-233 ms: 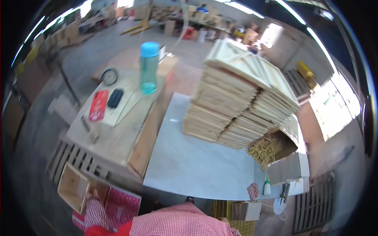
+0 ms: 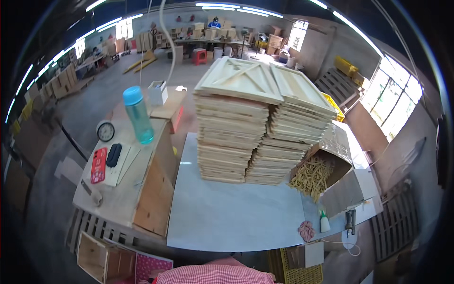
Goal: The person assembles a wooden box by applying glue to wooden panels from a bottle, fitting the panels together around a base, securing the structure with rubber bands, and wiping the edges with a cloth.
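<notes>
We cannot tell if our hands are open. We see a box (image 2: pixel 94 258) by the left surface (image 2: pixel 118 206)'s near edge, panels (image 2: pixel 231 137) piled on the blue surface (image 2: pixel 231 217).

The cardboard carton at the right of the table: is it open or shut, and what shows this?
Open: the carton has an uncovered mouth, with loose wooden sticks visible inside.

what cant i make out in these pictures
Hands: not visible in head view; lower edge or checked clothing hides them.
Round dial: head view, markings too small.
Distant worker: head view, too small for detail.
Yellow basket: head view, cut off by lower edge.
</notes>
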Tool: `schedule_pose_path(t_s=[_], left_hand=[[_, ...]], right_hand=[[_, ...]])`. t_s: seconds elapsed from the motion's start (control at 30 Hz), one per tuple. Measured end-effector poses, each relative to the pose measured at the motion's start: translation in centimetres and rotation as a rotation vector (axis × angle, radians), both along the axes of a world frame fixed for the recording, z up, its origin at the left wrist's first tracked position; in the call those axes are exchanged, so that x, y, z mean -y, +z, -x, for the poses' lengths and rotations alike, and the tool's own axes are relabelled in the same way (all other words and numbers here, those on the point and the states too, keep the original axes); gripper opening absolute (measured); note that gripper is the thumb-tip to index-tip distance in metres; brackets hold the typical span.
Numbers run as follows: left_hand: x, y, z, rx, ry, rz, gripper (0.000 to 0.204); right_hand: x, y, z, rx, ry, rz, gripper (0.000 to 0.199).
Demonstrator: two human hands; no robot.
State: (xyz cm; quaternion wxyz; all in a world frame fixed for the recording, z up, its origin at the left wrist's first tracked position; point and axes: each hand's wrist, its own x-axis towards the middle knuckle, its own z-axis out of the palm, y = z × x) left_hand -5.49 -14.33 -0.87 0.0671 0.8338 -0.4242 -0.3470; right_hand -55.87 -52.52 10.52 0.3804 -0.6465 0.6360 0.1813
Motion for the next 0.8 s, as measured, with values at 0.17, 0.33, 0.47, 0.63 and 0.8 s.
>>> schedule_pose_path(t_s=[0.17, 0.33, 0.47, 0.63, 0.8], left_hand=[[31.6, 33.7, 5.7, 0.163, 0.032, 0.863, 0.028], [50.0, 55.9, 3.9, 0.889, -0.375, 1.301, 0.055], [58.0, 61.3, -2.1, 0.988, -0.42, 1.207, 0.056], [59.6, 63.3, -4.9, 0.899, -0.504, 0.903, 0.047], [57.4, 64.4, -7.7, 0.8, -0.454, 0.876, 0.04]], right_hand=[[4.0, -3.6, 0.2, 0.018, -0.012, -0.018, 0.04], [14.0, -4.4, 1.0, 0.179, -0.106, 0.359, 0.032], [17.6, 2.6, 0.6, 0.327, -0.007, 0.311, 0.036], [17.3, 1.8, 2.8, 0.448, 0.082, 0.31, 0.034], [16.6, -5.0, 3.6, 0.478, 0.022, 0.116, 0.044]])
